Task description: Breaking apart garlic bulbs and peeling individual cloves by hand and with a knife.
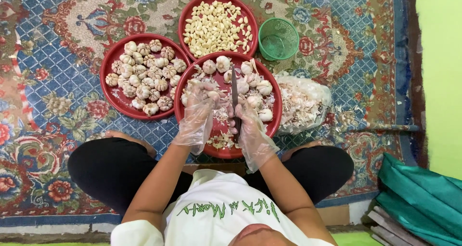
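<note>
Papery, light and brittle garlic bulb [208, 93] over near red tray [226, 152], pinched closed in gloved left hand [197, 116]; best held at firm sides, while right hand [250, 128] closed around knife [235, 89].

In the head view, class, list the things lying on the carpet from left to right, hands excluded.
Red tray of whole garlic bulbs → red tray of bulbs and peelings → clear bag of garlic skins → folded green cloth.

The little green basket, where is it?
In the head view, the green basket sits on the patterned rug at the top, just right of the red tray of peeled garlic cloves.
</note>
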